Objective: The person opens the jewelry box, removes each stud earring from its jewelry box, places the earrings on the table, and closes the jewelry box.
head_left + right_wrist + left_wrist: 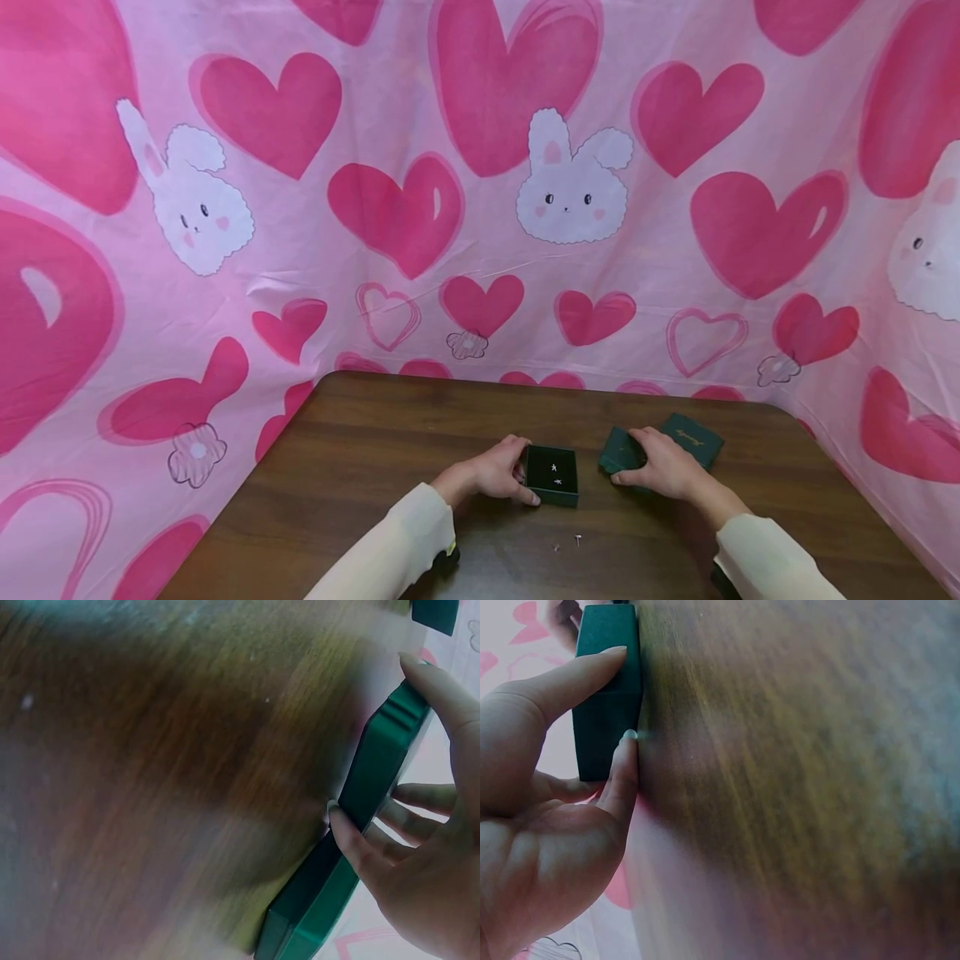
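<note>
My left hand grips the left side of a small, dark green open jewelry box, its thumb at the near corner. Two small silvery star-shaped studs lie on the box's black inside. Over to the right, my right hand holds a dark green flat piece between thumb and fingers, low over the table. In the right wrist view this green piece has a ridged end. Just beyond that hand lies a dark green box lid with gold lettering.
Two tiny bits of metal lie on the brown wooden table in front of the box, one a small pin. A pink cloth with hearts and rabbits hangs around the table's back and sides.
</note>
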Available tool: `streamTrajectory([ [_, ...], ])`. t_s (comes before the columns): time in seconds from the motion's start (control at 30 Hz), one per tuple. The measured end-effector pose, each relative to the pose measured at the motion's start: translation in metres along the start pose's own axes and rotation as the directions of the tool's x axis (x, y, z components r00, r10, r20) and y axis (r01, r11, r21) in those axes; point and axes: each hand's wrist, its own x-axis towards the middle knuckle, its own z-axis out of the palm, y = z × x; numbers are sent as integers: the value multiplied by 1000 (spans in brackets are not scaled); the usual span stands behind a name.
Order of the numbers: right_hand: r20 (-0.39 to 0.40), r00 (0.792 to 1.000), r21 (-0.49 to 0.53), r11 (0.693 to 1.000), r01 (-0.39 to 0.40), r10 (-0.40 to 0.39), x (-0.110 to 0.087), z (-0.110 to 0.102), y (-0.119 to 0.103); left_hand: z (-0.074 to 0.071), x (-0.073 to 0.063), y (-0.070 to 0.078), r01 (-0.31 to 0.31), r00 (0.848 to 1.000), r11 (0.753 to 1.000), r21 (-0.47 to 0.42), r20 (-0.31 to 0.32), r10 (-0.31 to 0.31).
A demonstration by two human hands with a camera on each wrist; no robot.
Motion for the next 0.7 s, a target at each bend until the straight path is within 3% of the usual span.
streamTrajectory([
  [0.7, 27, 1000, 32, 999, 2, -2, -1, -2, -2, 1, -2, 1, -19, 1000, 1000, -22, -10, 19],
])
